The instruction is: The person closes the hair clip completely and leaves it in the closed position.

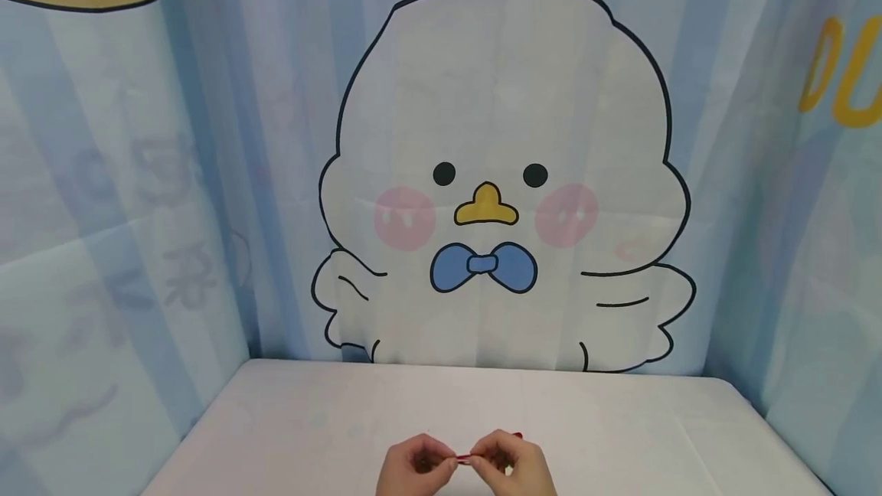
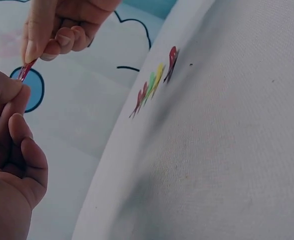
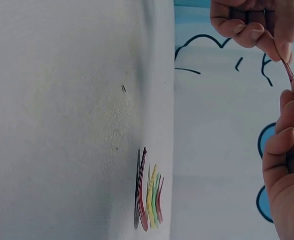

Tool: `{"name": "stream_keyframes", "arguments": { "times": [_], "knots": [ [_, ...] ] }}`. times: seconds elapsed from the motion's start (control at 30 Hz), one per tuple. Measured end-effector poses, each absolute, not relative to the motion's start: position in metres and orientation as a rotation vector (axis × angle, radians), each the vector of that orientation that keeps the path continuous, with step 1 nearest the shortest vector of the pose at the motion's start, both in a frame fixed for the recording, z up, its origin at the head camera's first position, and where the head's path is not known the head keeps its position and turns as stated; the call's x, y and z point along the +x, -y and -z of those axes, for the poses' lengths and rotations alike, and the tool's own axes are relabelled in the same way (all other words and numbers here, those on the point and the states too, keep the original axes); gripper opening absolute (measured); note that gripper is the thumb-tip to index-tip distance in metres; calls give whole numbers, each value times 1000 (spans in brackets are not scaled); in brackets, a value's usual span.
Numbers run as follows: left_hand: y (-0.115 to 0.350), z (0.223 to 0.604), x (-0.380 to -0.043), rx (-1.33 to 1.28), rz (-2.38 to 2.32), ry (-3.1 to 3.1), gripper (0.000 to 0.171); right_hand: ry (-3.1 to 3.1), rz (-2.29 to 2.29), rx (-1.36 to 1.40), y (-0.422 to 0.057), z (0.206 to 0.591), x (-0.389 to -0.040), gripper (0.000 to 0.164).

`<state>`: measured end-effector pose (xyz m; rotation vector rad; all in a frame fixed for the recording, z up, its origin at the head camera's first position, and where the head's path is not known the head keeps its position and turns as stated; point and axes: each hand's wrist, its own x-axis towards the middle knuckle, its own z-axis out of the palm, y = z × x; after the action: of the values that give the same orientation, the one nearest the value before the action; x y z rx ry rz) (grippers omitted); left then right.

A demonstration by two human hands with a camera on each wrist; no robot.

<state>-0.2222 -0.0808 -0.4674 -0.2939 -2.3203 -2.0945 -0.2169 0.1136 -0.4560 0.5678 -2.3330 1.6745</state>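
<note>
Both hands meet over the front of the table and hold a thin red snap hair clip (image 1: 464, 459) between them. My left hand (image 1: 416, 467) pinches one end between thumb and forefinger. The other end is pinched by the thumb and forefinger of my right hand (image 1: 513, 465). In the left wrist view the red clip (image 2: 24, 71) spans the short gap between the two sets of fingertips, which cover both of its ends. Seen from the right wrist, it looks narrow and slightly curved (image 3: 289, 71).
Several more hair clips lie in a row on the white table (image 1: 310, 404): a larger red one (image 2: 173, 56), a yellow one (image 2: 158, 75), a green one (image 2: 151, 84) and red ones beyond. Printed curtains (image 1: 496, 98) enclose the table's back and sides.
</note>
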Motion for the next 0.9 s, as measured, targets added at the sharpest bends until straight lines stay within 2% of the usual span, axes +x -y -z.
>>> {"name": "stream_keyframes", "arguments": {
  "times": [0.37,0.9],
  "knots": [
    [75,472,-222,-245,2087,2320,7,2366,-1641,547,-111,461,-219,7],
    [77,474,-226,-235,2161,2302,12,2343,-1386,828,-117,463,-225,11]
  ]
}}
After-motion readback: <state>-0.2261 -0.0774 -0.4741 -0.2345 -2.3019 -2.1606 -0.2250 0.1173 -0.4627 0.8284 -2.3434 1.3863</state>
